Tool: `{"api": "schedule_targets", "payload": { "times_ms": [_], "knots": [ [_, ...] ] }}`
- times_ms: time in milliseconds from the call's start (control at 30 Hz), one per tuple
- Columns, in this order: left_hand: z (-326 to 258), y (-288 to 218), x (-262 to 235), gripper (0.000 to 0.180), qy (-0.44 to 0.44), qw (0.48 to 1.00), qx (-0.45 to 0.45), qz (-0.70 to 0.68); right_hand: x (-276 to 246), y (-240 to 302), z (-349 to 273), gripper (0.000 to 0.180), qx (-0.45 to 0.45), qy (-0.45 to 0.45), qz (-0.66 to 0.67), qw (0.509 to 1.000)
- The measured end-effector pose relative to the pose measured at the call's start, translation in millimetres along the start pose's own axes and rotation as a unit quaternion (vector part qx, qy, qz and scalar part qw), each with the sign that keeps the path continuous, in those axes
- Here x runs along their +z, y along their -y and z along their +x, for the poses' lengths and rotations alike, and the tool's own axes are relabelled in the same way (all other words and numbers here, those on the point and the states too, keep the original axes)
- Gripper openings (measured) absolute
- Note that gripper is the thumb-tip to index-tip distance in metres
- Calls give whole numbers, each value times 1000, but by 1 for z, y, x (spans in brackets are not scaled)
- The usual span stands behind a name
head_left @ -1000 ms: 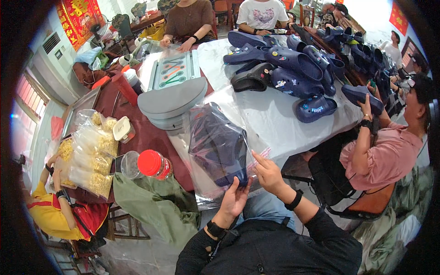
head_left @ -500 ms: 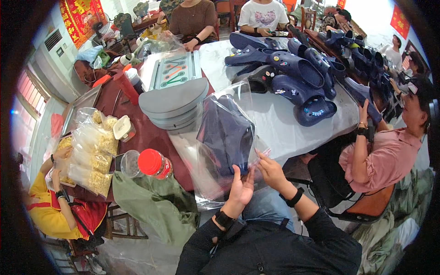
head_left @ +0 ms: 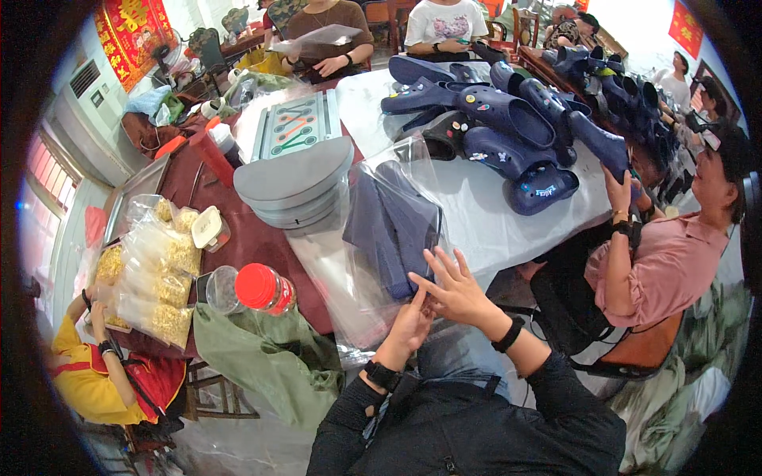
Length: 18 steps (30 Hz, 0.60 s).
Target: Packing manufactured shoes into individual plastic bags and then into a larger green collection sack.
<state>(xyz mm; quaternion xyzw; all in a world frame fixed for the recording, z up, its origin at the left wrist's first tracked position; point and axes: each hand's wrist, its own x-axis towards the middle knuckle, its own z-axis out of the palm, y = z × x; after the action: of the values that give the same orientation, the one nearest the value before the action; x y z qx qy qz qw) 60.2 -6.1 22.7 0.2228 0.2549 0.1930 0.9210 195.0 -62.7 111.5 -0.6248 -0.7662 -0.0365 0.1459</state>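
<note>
Red wall hangings (head_left: 135,36) brighten the far left of a busy room, and your table (head_left: 508,242) wears dark red cloth on its left and white cloth on its right. One clear bag (head_left: 397,210) lies before you where the cloths meet, its lower end close to the near edge, with what look like two navy clogs (head_left: 371,218) inside. Your right hand (head_left: 459,295) stretches over that lower end, fingers spread and clasping nothing; your left hand (head_left: 413,324) sits beneath it, partly covered, so you cannot tell whether it pinches the film. If neither hand has a firm hold, the clogs' weight could pull the bag over the near edge; a hard heel or toe might split the thin film if you push against it, and the loose plastic (head_left: 357,321) underneath could cling and drag along. Counting the rest, you have at least six navy clogs in the pile (head_left: 508,119) toward the far edge, overlapping too much for an exact figure, plus one black clog (head_left: 444,139); at least three grey half-round pieces (head_left: 294,178) stacked left of the bag; one red-lidded jar (head_left: 264,288), one clear tub (head_left: 222,291), and at least four snack bags (head_left: 171,254) along the left edge.
</note>
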Motion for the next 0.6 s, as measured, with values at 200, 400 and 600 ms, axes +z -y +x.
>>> {"api": "schedule_targets", "payload": {
  "times_ms": [200, 400, 600],
  "knots": [
    [-48, -14, 9, 36, -145, 905, 143, 373, -2, -16, 18, 95, 25, -24, -4, 999],
    [-53, -43, 0, 87, -390, 471, 473, 634, 15, -31, 14, 95, 2, -46, 46, 998],
    [-16, -41, -52, 81, -352, 771, 300, 439, 6, -22, 23, 99, -28, -17, 0, 999]
  ]
}}
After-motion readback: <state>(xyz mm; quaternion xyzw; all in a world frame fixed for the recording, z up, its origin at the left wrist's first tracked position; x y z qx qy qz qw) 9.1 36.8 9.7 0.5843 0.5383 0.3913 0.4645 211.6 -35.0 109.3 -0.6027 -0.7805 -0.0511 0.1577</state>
